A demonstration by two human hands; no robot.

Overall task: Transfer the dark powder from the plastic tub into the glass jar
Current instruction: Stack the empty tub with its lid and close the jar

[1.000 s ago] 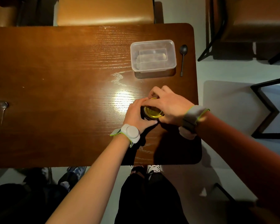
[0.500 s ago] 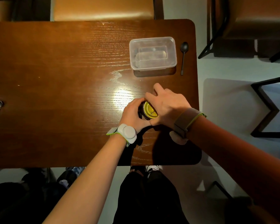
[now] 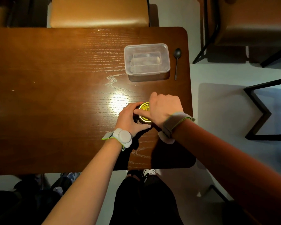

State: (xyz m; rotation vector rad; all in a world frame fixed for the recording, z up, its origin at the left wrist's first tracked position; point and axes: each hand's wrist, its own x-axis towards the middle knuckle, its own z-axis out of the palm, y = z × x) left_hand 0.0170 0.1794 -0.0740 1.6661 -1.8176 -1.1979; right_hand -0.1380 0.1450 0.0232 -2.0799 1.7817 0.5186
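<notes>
The glass jar (image 3: 140, 118) stands on the wooden table (image 3: 55, 95) near its front right corner, almost hidden between the person's two hands. The left hand (image 3: 128, 118) wraps round the jar's dark body with fingers and thumb curled, steadying it. The right hand (image 3: 164, 108) lies over the yellow metal lid (image 3: 144, 111), fingers curled round the rim and the thumb laid across the top. The step in hand looks like turning the lid; whether it is being tightened or loosened cannot be told. The plastic tub (image 3: 147, 60) sits well apart toward the far right of the table and looks nearly empty, with only a dusty film on its walls, so closing up after the transfer seems the likelier reading.

To do this well, the left hand should hold the body firm against the table while the right turns from the wrist, keeping the lid level so the thread seats cleanly and the jar neither tips nor slides toward the nearby edge.

A dark spoon (image 3: 176, 62) lies just beside the tub on its right. The table is glossy brown wood with a bright lamp glare near the hands. A tan-cushioned chair (image 3: 99, 12) stands at the far side, the floor (image 3: 217, 75) is pale, and black metal frames stand to the right
</notes>
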